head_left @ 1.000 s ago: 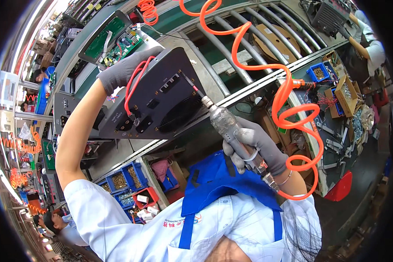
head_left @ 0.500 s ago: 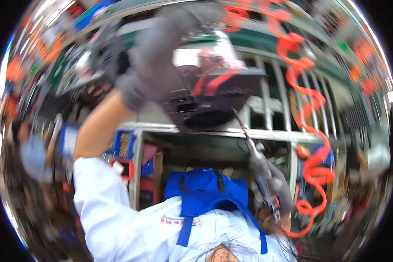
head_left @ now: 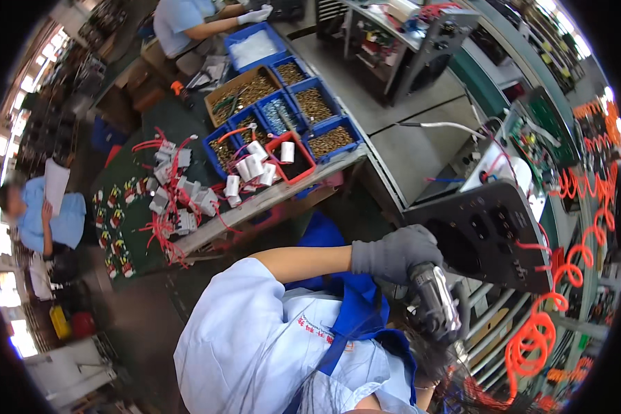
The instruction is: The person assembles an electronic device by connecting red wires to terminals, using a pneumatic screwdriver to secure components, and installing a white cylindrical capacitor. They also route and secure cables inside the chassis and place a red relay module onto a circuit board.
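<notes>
Steadiness counts most where our two gloved hands meet at the air driver (head_left: 436, 300). Our right hand (head_left: 464, 307) is wrapped round its body, partly hidden by the tool and by loose hair. Our left hand (head_left: 393, 255) has its fingers curled in at the nose end; whether they grip the tool, pinch something small or merely rest there, we cannot tell, since the fingertips are covered.

Just beyond the left hand, the black panel (head_left: 493, 234) stands tilted at the near side of the line, over the rollers (head_left: 493, 338), with the circuit board (head_left: 531, 141) behind it. Glove and panel overlap in our view, so contact is uncertain.

To do this well, we would keep the right grip firm and leave the trigger alone while the left fingers are so near the nose, as a spinning bit could snag the glove. We would also keep hair away from the tool and let the coiled orange hose (head_left: 531, 326) hang slack beside the panel, away from the red wires (head_left: 531, 246) on its face. Before pressing on the panel, we should steady it, because it could tip. The brass-coloured fasteners (head_left: 331, 141) sit within reach in a blue bin (head_left: 341, 152) on the desk (head_left: 207, 238).
</notes>
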`<state>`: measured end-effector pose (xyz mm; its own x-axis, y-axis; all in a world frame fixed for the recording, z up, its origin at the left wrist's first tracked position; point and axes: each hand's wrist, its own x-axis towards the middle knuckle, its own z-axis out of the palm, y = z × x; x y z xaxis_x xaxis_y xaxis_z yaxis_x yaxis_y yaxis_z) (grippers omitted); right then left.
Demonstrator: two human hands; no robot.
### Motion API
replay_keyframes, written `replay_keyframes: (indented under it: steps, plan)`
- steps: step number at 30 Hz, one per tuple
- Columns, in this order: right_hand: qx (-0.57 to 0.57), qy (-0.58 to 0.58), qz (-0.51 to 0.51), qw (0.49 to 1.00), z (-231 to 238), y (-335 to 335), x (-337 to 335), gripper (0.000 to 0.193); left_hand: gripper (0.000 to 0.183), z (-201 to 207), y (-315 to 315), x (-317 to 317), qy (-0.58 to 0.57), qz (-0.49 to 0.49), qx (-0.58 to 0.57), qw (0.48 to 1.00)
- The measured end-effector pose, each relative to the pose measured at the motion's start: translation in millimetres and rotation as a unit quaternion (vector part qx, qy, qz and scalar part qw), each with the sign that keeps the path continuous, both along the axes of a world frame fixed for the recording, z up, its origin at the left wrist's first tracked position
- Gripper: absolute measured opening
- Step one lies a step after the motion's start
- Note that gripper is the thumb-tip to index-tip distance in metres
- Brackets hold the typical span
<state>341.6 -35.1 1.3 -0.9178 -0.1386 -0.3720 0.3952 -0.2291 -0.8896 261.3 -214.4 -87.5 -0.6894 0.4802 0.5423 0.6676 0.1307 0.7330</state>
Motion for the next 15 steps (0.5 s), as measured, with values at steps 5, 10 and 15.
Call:
replay_keyframes:
  steps: [5, 10, 15]
  plan:
    - [0.036, 0.182, 0.01, 0.983, 1.4, -44.6, -38.4, 0.055, 0.041, 25.6, -17.7, -4.3, -0.01, -0.041, 0.079, 0.996]
    - [0.07, 0.342, 0.017, 0.937, -14.2, -87.5, -64.9, 0.053, 0.046, 32.4, -34.8, -9.8, -0.196, -0.099, 0.139, 0.966]
    - [0.065, 0.438, 0.029, 0.896, -30.4, -123.3, -85.8, 0.051, 0.056, 48.4, -85.8, -34.4, -0.065, -0.007, -0.05, 0.997]
